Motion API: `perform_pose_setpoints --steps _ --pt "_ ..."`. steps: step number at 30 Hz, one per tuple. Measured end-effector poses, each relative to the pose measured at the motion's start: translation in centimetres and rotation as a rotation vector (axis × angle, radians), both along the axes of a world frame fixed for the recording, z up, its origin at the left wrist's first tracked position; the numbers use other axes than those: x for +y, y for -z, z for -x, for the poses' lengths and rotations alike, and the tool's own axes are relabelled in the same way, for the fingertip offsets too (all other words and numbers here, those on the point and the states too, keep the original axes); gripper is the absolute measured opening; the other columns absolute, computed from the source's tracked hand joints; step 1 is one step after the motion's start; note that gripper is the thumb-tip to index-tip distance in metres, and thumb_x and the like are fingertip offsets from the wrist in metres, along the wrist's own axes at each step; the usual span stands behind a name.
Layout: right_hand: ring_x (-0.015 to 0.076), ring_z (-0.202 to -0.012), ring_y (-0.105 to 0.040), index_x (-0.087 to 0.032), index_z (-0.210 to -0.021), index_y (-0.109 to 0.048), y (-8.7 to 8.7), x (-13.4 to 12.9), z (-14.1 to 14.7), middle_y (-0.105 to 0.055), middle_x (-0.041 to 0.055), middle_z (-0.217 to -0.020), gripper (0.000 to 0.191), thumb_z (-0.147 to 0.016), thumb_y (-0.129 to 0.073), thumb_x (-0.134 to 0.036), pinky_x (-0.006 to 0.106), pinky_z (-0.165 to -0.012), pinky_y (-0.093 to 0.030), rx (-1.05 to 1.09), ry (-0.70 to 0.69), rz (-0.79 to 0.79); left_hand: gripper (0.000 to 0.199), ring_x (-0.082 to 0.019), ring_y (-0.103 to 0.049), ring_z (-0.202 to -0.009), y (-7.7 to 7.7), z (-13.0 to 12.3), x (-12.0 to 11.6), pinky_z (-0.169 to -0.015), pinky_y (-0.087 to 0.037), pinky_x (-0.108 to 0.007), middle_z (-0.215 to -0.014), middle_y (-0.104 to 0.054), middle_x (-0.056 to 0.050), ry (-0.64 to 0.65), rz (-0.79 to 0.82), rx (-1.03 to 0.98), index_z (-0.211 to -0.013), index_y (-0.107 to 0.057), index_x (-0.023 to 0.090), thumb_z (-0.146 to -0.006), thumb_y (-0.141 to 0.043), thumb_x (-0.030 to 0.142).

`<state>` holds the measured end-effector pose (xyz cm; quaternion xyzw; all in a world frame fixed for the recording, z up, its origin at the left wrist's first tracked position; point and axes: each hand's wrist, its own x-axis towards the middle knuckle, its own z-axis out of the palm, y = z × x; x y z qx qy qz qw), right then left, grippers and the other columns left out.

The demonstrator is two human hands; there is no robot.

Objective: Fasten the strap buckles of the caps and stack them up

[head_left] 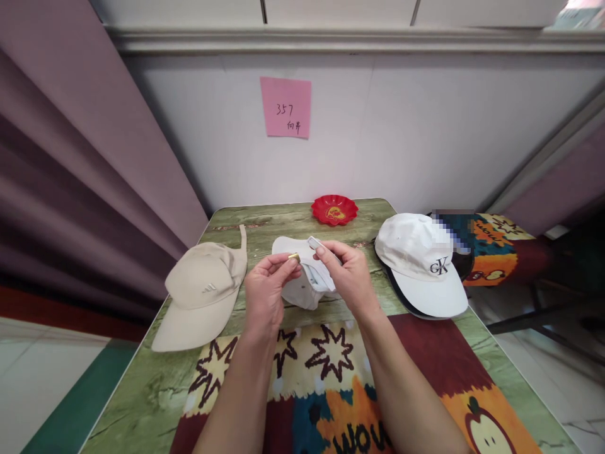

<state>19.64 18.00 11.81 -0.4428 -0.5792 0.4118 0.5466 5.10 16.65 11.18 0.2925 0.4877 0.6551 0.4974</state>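
Observation:
A white cap [302, 295] sits in the middle of the table, partly hidden behind my hands. My left hand [269, 280] is closed, pinching a small gold-coloured metal buckle [293, 257] between thumb and fingers near the cap's back opening. Between the thumb and fingers of my right hand [347, 271] is the white strap [312, 242] of the cap, its end sticking up past the thumb. Buckle and strap end are a short way apart.
A beige cap [203, 287] with its strap loose lies to the left. On the right, a white cap [416, 252] rests on a dark one [394, 290]. A red scalloped dish [334, 210] stands at the back by the wall. A patterned cloth [321, 378] covers the table's front.

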Motion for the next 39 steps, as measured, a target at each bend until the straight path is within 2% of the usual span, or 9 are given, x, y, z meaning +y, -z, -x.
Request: perform_pose_setpoints --steps 4,7,11,14,16,20,25,32,39 --pt "0.0135 -0.067 -0.058 -0.019 -0.084 -0.070 -0.1 -0.1 0.0 -0.069 0.0013 -0.077 0.026 -0.088 -0.060 -0.042 0.022 -0.056 -0.042 -0.026 0.008 -0.007 0.023 -0.015 -0.068 -0.074 0.1 -0.3 -0.1 -0.073 -0.054 -0.028 -0.080 -0.073 -0.003 -0.033 -0.073 0.159 -0.078 -0.069 0.015 -0.062 -0.082 0.023" --pt "0.0150 -0.072 -0.061 -0.019 -0.085 -0.070 0.0 -0.1 0.0 -0.071 0.0023 -0.081 0.022 -0.088 -0.060 -0.038 0.023 -0.061 -0.045 -0.067 0.008 -0.030 0.019 -0.017 -0.069 -0.083 -0.4 -0.6 -0.4 -0.082 -0.055 -0.031 -0.087 -0.075 -0.006 0.005 -0.118 0.154 -0.076 -0.067 0.015 -0.064 -0.081 0.021" --pt "0.0159 -0.074 -0.064 -0.020 -0.095 -0.067 0.1 0.0 0.1 -0.072 0.0023 -0.083 0.019 -0.087 -0.061 -0.035 0.024 -0.066 -0.048 -0.079 0.037 -0.039 0.023 -0.017 -0.070 -0.076 -1.1 -0.2 -0.6 -0.078 -0.058 -0.032 -0.085 -0.075 -0.006 0.156 -0.064 -0.069 -0.075 -0.066 0.014 -0.062 -0.084 0.019" --pt "0.0152 -0.071 -0.063 -0.019 -0.088 -0.066 -0.2 -0.1 -0.1 -0.072 0.0020 -0.080 0.016 -0.087 -0.061 -0.035 0.024 -0.066 -0.047 -0.100 0.037 -0.057 0.021 -0.017 -0.071 -0.077 -1.1 0.5 -0.3 -0.077 -0.060 -0.031 -0.083 -0.075 -0.006 0.258 0.023 -0.267 -0.077 -0.067 0.012 -0.064 -0.083 0.014" --pt "0.0152 -0.072 -0.063 -0.019 -0.083 -0.066 -0.6 -0.3 -0.2 -0.072 0.0022 -0.080 0.016 -0.087 -0.061 -0.034 0.024 -0.066 -0.046 -0.140 0.007 -0.086 0.016 -0.017 -0.071 -0.077 -0.9 0.9 0.0 -0.078 -0.060 -0.030 -0.082 -0.075 -0.007 0.277 0.061 -0.349 -0.079 -0.068 0.012 -0.067 -0.080 0.010" --pt "0.0147 -0.071 -0.064 -0.020 -0.083 -0.069 -1.2 -0.7 -0.1 -0.073 0.0007 -0.081 0.013 -0.086 -0.062 -0.031 0.024 -0.067 -0.045 -0.245 -0.019 -0.142 0.012 -0.017 -0.072 -0.077 -0.6 1.1 0.3 -0.081 -0.060 -0.031 -0.080 -0.075 -0.007 0.244 0.068 -0.386 -0.079 -0.068 0.010 -0.070 -0.075 0.006" --pt "0.0131 -0.065 -0.062 -0.022 -0.083 -0.071 -1.2 -0.9 0.1 -0.074 -0.0009 -0.081 0.012 -0.086 -0.063 -0.030 0.024 -0.065 -0.043 -0.361 0.028 -0.148 0.021 -0.018 -0.071 -0.075 -0.9 0.7 -0.1 -0.082 -0.060 -0.034 -0.079 -0.075 -0.007 0.212 0.043 -0.319 -0.080 -0.067 0.011 -0.064 -0.081 0.010" --pt "0.0138 -0.069 -0.065 -0.022 -0.084 -0.071 -1.2 -0.8 -0.2 -0.075 -0.0013 -0.081 0.010 -0.086 -0.063 -0.029 0.023 -0.066 -0.042 -0.375 0.013 -0.179 0.030 -0.016 -0.068 -0.070 -1.4 0.5 -0.5 -0.072 -0.061 -0.032 -0.076 -0.073 -0.004 0.158 -0.025 -0.173 -0.078 -0.066 0.012 -0.058 -0.087 0.020" --pt "0.0131 -0.071 -0.066 -0.022 -0.082 -0.072 -1.3 -0.7 -0.5 -0.075 -0.0019 -0.080 0.008 -0.085 -0.064 -0.022 0.022 -0.066 -0.042 -0.386 -0.021 -0.237 0.031 -0.015 -0.068 -0.068 -1.7 0.2 -0.8 -0.070 -0.060 -0.030 -0.075 -0.074 -0.006 0.119 -0.063 -0.079 -0.078 -0.067 0.012 -0.059 -0.088 0.024"
